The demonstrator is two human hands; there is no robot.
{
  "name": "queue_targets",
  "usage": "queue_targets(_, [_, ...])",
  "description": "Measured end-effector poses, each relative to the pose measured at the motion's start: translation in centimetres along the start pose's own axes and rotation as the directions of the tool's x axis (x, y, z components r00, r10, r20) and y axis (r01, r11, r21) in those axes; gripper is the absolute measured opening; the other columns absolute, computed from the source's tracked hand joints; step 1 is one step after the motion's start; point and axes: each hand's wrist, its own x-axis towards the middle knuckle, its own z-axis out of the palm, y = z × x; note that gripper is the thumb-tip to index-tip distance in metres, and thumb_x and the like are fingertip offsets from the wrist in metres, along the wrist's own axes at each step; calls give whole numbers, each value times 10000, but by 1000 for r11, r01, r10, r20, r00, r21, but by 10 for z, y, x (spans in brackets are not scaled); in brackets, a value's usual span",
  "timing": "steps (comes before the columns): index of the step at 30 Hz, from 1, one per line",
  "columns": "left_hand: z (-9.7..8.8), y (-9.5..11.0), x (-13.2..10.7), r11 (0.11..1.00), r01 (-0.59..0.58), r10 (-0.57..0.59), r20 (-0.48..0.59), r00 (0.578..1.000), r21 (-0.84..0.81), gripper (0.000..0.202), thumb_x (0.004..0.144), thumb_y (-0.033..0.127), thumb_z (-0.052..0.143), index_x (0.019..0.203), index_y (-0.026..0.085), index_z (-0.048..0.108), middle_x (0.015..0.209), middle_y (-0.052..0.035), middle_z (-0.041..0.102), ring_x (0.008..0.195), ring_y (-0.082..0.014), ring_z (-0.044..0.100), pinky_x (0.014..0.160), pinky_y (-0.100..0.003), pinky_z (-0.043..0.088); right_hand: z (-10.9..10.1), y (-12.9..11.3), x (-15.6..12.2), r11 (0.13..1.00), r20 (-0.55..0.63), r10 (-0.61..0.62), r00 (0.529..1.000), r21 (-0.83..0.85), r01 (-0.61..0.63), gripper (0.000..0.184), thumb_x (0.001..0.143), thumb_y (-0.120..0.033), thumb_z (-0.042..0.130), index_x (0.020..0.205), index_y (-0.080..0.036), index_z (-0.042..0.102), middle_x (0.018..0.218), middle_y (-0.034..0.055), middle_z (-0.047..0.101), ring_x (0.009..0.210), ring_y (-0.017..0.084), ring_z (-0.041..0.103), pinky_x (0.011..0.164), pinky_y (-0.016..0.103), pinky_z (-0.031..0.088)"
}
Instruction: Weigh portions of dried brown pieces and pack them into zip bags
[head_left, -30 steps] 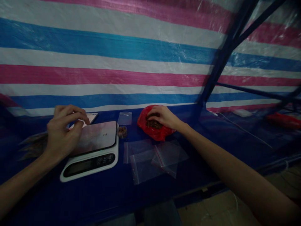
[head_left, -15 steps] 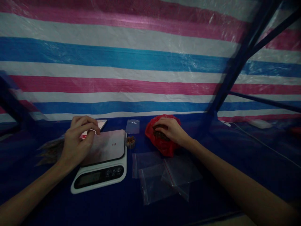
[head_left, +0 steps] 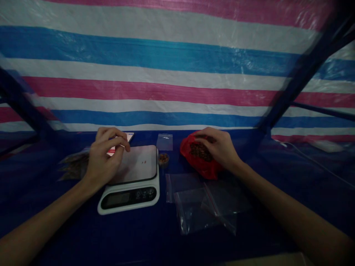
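Note:
My left hand (head_left: 107,157) hangs over the left side of a white kitchen scale (head_left: 130,197). Its thumb and index finger come together in a pinch, and whatever is between them is too small to make out. Two tiny brown bits (head_left: 144,162) lie on the scale's plate. My right hand (head_left: 220,146) is at the red plastic bag (head_left: 205,170), which holds many small brown pieces like seeds or beans (head_left: 201,151). Its thumb and fingers are drawn together above them; any contents are hidden. Between scale and bag stands a small clear cup (head_left: 163,160) of brown pieces.
Several clear zip bags (head_left: 194,210) lie overlapping in front of the red bag. Another small zip bag (head_left: 164,142) is behind the cup. A phone (head_left: 130,136) lies behind the scale, and a filled bag (head_left: 73,164) left of it. A white cable (head_left: 310,159) runs at right.
The view has shifted, moving everything rightward in the picture. My right hand has lifted slightly, baring more of the brown pieces in the red bag. My left hand keeps its pinch over the scale.

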Motion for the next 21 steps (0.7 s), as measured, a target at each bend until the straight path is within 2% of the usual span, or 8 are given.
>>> queue_targets(5, [-2,10,1,998,-63,63,-26,998,-8,268,793,40,510,626,220,619,828,-13,638,933,-215,533,877,-412,433,4,-28,1,996,37,-62,997,61,60,123,874,-176,701,949,-233,780,936,26,776,875,195,717,834,325,543])
queue_targets(8, [-3,9,2,996,-91,91,-49,995,3,270,787,41,503,617,219,616,823,-17,639,931,-220,530,875,-419,435,21,-50,10,989,81,-71,994,136,60,146,877,-168,693,969,-229,788,972,35,787,904,200,726,860,332,549])
queue_targets(11, [-3,1,3,997,-70,71,-81,994,15,269,773,30,496,602,210,600,818,-27,633,931,-226,517,867,-426,427,43,-64,21,981,190,-94,977,184,59,186,871,-126,677,984,-209,799,998,56,794,928,211,735,882,343,550])
queue_targets(15, [-2,-10,3,1000,-24,25,-91,996,9,266,762,18,484,600,200,590,799,-33,621,913,-227,502,850,-422,411,65,-67,19,974,227,-83,970,225,31,205,877,-131,675,1020,-205,802,1006,65,798,952,224,745,899,357,556])
queue_targets(21, [-3,-9,4,1000,-10,11,-77,997,6,263,749,10,483,608,200,597,818,-36,618,938,-233,501,865,-427,400,74,-63,-5,969,231,-29,972,245,-29,217,886,-233,711,1087,-243,791,1059,41,795,993,246,751,939,379,571])
